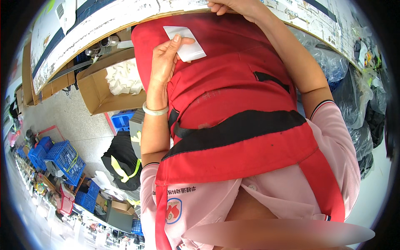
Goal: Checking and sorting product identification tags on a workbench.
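My left hand [165, 56] is closed on a flat white piece [192, 50], paper or thin sheet by its look, with the thumb lying across its face. The piece is held over the red apron [225, 62] on my lap, just below the worktable's edge. My right hand [239, 7] rests at the table's near edge, its fingers curled. The upper border of the picture cuts it off, and whatever its fingers hold, if anything, is hidden.
The worktable [121, 27] with a worn white top curves across the front. Under its left part stands a cardboard box [93, 89] of white scraps. Blue crates [66, 160] and a black bag [121, 160] are on the left. Plastic-wrapped bundles [352, 100] lie on the right.
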`<state>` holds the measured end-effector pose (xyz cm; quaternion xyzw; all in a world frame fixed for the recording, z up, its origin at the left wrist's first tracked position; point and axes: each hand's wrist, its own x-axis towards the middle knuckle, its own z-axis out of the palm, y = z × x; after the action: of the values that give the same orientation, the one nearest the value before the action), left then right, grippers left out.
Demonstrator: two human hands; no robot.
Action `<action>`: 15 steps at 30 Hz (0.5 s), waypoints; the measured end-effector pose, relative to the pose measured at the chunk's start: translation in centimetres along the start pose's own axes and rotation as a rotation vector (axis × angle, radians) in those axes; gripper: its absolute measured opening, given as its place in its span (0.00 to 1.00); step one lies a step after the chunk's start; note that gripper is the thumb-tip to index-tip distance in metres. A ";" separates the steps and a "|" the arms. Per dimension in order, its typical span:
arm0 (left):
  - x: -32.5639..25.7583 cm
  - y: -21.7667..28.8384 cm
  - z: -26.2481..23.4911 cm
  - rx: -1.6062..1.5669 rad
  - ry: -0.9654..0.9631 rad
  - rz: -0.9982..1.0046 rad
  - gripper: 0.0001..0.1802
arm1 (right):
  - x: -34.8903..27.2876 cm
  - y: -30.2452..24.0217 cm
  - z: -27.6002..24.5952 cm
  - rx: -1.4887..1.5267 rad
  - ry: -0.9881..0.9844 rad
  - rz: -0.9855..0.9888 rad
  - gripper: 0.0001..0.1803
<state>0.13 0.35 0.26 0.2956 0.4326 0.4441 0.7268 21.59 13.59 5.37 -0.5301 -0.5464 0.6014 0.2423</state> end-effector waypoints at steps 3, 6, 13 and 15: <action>0.0 0.1 0.0 -0.001 -0.002 0.000 0.24 | 0.1 0.1 -0.1 -0.003 -0.017 -0.011 0.08; -0.1 0.1 0.0 -0.007 -0.001 -0.002 0.24 | 0.1 0.0 -0.1 -0.009 -0.023 -0.014 0.08; 0.0 0.1 0.0 -0.014 0.008 -0.012 0.23 | 0.2 0.0 -0.1 -0.027 -0.028 -0.014 0.08; -0.1 0.1 0.1 -0.012 0.014 -0.014 0.23 | 0.2 -0.1 -0.1 -0.040 -0.029 -0.008 0.08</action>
<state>0.13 0.34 0.38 0.2852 0.4372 0.4437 0.7285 21.56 13.85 5.34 -0.5240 -0.5640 0.5968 0.2261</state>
